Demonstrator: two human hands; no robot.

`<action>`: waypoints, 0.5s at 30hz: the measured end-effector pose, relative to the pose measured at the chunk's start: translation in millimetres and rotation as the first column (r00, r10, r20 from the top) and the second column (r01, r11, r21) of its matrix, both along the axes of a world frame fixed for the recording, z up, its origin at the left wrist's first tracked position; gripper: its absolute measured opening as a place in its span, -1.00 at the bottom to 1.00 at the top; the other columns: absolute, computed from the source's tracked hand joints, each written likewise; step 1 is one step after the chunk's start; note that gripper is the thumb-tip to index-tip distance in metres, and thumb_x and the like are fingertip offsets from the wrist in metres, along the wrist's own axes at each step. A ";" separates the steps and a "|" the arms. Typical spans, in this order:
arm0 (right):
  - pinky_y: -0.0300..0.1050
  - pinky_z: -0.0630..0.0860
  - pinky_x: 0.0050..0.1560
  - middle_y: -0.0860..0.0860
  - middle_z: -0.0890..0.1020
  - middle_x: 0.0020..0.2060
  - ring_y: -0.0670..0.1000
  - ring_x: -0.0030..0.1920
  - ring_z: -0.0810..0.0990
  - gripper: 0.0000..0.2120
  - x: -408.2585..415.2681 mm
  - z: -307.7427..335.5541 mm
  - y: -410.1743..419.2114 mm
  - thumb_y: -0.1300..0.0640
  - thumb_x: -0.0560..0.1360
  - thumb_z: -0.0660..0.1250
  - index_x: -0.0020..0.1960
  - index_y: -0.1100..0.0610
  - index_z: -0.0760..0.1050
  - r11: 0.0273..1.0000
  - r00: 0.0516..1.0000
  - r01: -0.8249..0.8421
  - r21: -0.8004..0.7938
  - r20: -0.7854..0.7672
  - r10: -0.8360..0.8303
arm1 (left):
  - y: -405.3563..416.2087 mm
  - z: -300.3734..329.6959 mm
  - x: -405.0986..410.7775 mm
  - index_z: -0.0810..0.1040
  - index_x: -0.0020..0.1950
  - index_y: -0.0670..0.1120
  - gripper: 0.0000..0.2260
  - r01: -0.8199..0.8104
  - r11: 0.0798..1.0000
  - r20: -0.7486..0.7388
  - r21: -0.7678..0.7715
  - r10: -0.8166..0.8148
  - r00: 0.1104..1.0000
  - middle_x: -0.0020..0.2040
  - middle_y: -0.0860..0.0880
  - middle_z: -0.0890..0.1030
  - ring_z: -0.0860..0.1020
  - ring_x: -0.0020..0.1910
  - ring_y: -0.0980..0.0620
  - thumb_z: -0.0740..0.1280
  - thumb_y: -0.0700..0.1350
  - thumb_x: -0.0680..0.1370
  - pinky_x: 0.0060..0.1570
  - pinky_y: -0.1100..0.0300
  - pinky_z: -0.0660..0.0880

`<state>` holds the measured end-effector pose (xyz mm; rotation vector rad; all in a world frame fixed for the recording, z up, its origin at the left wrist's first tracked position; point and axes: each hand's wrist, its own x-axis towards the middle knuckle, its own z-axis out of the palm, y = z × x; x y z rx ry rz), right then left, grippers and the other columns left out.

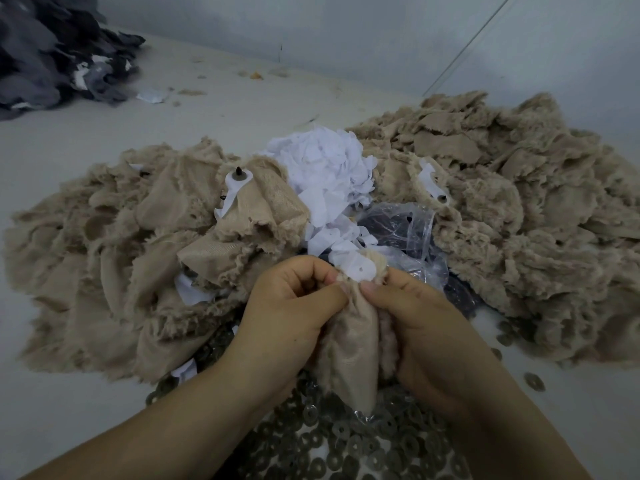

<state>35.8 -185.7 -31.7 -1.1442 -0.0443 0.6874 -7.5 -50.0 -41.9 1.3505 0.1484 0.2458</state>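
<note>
A heap of grey washers [346, 445] covers the near edge of the table. Directly above it, the left hand [291, 306] and the right hand [415, 317] both grip one tan plush piece [349, 351]. Thumbs and forefingers pinch its upper edge, where a white patch [356, 270] with a small hole lies against the fabric. The rest hangs between the palms.

Step in hand, as judged: aligning the patch hole with the fabric before a stud is fitted. Whether a stud already sits under the patch cannot be told, because the fingers cover that spot. The next move calls for one hand to keep the pinch while the other frees itself to fetch a part, probably from the clear plastic bag [412, 226] just beyond.

The left plush pile [104, 237] and the right plush pile [519, 202] close in on both sides. A heap of white patches [322, 164] stands between them. A finished piece with a dark stud [239, 173] lies on the left pile. Open table surface [242, 98] lies beyond, toward the wall. A grey fabric pile [45, 53] occupies the far left corner.
</note>
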 end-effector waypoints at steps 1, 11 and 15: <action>-0.01 0.61 -0.05 0.23 0.67 -0.07 0.13 -0.10 0.66 -0.74 -0.9 0.9 1.3 0.18 0.39 0.36 0.03 0.27 0.61 1.000 0.999 -0.007 0.018 -0.034 0.008 | 0.4 -0.1 -0.7 0.60 -0.35 -0.04 -0.87 0.002 1.000 0.001 -0.001 -0.002 1.000 -0.37 -0.06 0.53 0.45 -0.37 0.08 0.42 -0.21 0.39 -0.38 0.28 0.41; 0.12 0.59 0.17 0.39 0.58 0.17 0.28 0.18 0.61 -0.52 -9.6 -1.2 10.9 0.15 0.45 0.37 0.26 0.42 0.47 0.991 0.980 0.000 0.132 -0.197 0.026 | 5.8 -12.9 -9.6 0.60 -0.27 -0.04 -0.90 -0.020 0.990 0.020 0.138 0.018 1.000 -0.33 -0.05 0.56 0.49 -0.33 0.05 0.47 -0.06 0.38 -0.37 0.25 0.46; 0.09 0.61 0.12 0.29 0.66 0.06 0.19 0.04 0.67 -0.72 -9.6 -5.3 7.9 0.15 0.52 0.36 0.14 0.30 0.62 0.986 0.980 -0.087 0.144 -0.166 0.111 | 9.4 -16.7 -10.6 0.63 -0.26 -0.07 -0.90 0.022 0.999 0.005 0.033 -0.022 1.000 -0.27 -0.11 0.61 0.54 -0.27 0.00 0.48 -0.08 0.38 -0.28 0.21 0.53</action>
